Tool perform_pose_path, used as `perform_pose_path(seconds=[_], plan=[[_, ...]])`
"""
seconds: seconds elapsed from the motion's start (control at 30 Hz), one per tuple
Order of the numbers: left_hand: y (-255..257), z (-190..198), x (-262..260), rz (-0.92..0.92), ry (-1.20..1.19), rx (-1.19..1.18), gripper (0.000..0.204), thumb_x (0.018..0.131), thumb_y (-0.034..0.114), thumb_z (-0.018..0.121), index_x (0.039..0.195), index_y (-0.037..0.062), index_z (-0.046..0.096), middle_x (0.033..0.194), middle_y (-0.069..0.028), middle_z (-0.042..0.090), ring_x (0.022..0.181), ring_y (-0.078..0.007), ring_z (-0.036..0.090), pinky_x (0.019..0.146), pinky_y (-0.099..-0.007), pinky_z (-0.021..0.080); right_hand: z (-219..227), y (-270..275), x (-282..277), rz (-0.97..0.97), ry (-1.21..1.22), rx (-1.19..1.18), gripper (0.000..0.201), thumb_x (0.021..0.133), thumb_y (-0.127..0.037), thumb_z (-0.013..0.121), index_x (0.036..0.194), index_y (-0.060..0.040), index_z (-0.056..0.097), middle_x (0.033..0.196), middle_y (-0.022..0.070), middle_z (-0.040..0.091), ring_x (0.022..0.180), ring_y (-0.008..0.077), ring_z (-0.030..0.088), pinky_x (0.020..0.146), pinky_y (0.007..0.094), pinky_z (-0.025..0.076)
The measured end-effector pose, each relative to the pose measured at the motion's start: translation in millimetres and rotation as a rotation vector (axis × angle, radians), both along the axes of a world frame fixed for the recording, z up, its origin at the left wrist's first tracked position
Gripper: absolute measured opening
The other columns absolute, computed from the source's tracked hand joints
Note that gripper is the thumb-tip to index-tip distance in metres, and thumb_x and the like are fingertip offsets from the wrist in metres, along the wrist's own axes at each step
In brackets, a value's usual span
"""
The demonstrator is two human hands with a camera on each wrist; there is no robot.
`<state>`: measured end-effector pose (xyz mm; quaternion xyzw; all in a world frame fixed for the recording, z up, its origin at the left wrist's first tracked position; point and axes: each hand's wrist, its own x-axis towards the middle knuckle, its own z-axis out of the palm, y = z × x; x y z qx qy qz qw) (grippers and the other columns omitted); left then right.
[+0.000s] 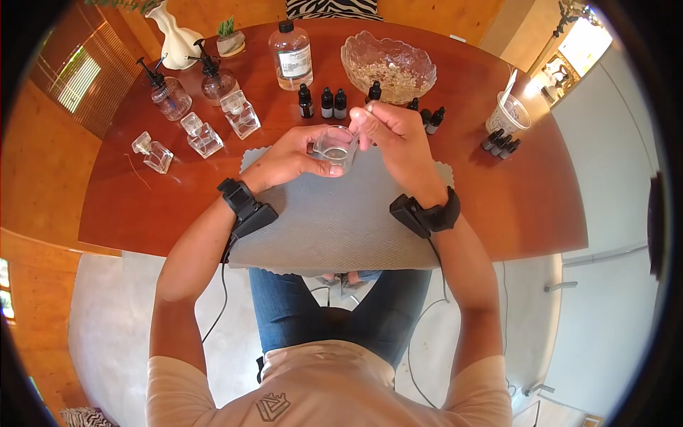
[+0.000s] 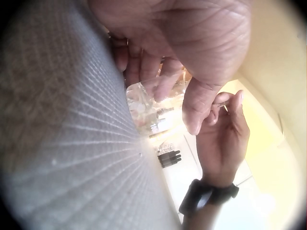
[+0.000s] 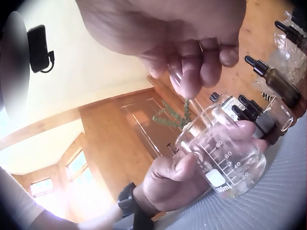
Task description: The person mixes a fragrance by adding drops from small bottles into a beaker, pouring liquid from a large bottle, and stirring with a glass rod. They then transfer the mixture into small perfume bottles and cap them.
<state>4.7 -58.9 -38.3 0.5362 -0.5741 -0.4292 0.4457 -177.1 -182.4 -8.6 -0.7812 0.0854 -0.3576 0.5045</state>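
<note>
Upper garment is a pale beige short-sleeved T-shirt [image 1: 327,381] carrying a dark, angular geometric logo [image 1: 272,407], with plain left sleeve [image 1: 176,388] and right sleeve [image 1: 484,384]; lower garment is a pair of blue denim jeans [image 1: 284,307]. Each wrist bears a matte black band, left band [image 1: 231,191] and right band [image 1: 448,212], fitted with a black wedge-shaped camera housing, left housing [image 1: 256,220] and right housing [image 1: 408,213], each trailing a thin black cable, left cable [image 1: 226,292] and right cable [image 1: 443,274]. The right wrist view shows a flat black rectangular unit [image 3: 38,48] with a short curved black lead [image 3: 51,63] beside the blurred head.
</note>
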Motion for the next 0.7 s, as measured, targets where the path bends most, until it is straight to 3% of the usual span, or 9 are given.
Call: perform_pose_path(seconds=[0.07, 0.17, 0.27, 0.37, 0.47, 0.57, 0.7], plan=[[0, 0, 0, -0.002, -0.003, 0.003, 0.058, 0.082, 0.012, 0.085, 0.134, 0.004, 0.061, 0.125, -0.0033, 0.067, 0.116, -0.0142, 0.06, 0.103, -0.0326, 0.046, -2, 0, 4, -0.088, -0.062, -0.099, 0.035, 0.099, -0.023, 0.064, 0.074, 0.0013, 0.058, 0.059, 0.0049, 0.05, 0.058, 0.0119, 0.044, 0.054, 0.0315, 0.037], [0, -1, 0, -0.003, 0.003, -0.003, 0.058, 0.082, 0.012, 0.085, 0.134, 0.0041, 0.061, 0.125, -0.0033, 0.067, 0.116, -0.0144, 0.06, 0.104, -0.0327, 0.046, 0, -6, -5, 0.011, 0.155, -0.094, 0.036, 0.104, -0.028, 0.062, 0.085, 0.003, 0.067, 0.069, 0.0012, 0.057, 0.067, 0.0086, 0.05, 0.065, 0.0256, 0.042], [0, -2, 1, 0.001, 0.0, -0.008, 0.058, 0.082, 0.012, 0.085, 0.135, 0.0043, 0.061, 0.125, -0.0033, 0.067, 0.116, -0.0146, 0.06, 0.104, -0.0328, 0.046, 0, -1, -4, 0.017, 0.089, -0.005, 0.037, 0.104, -0.028, 0.062, 0.084, 0.0035, 0.066, 0.069, 0.0019, 0.057, 0.067, 0.0088, 0.05, 0.065, 0.0257, 0.042], [0, 0, -1, -0.01, 0.005, -0.015, 0.058, 0.082, 0.012, 0.084, 0.135, 0.0045, 0.06, 0.126, -0.0033, 0.067, 0.117, -0.0146, 0.06, 0.104, -0.0329, 0.046, -9, -7, 5, -0.111, -0.01, -0.243, 0.035, 0.098, -0.021, 0.065, 0.072, 0.0019, 0.057, 0.059, 0.0052, 0.051, 0.056, 0.0123, 0.043, 0.053, 0.0321, 0.036], [0, 0, -1, -0.016, 0.009, -0.012, 0.058, 0.082, 0.011, 0.084, 0.135, 0.0048, 0.06, 0.126, -0.0032, 0.067, 0.116, -0.0146, 0.06, 0.104, -0.0331, 0.046, -1, 0, 0, -0.016, 0.035, -0.017, 0.035, 0.098, -0.02, 0.065, 0.072, 0.0018, 0.056, 0.059, 0.0056, 0.05, 0.057, 0.0126, 0.044, 0.054, 0.0326, 0.036], [0, 0, -1, -0.007, -0.003, -0.004, 0.058, 0.082, 0.011, 0.084, 0.135, 0.0051, 0.061, 0.125, -0.003, 0.067, 0.116, -0.0146, 0.06, 0.104, -0.0333, 0.046, -8, -4, 7, -0.101, -0.073, -0.213, 0.035, 0.098, -0.02, 0.064, 0.073, 0.0022, 0.057, 0.06, 0.0059, 0.051, 0.057, 0.0128, 0.044, 0.054, 0.0329, 0.036], [1, 1, -1, 0.006, -0.023, 0.002, 0.057, 0.082, 0.011, 0.085, 0.134, 0.0054, 0.061, 0.125, -0.0028, 0.067, 0.115, -0.0145, 0.06, 0.103, -0.0332, 0.047, -3, -3, 1, -0.026, -0.003, -0.094, 0.034, 0.099, -0.02, 0.064, 0.074, 0.0022, 0.057, 0.06, 0.0055, 0.051, 0.057, 0.0129, 0.044, 0.054, 0.0327, 0.036]])
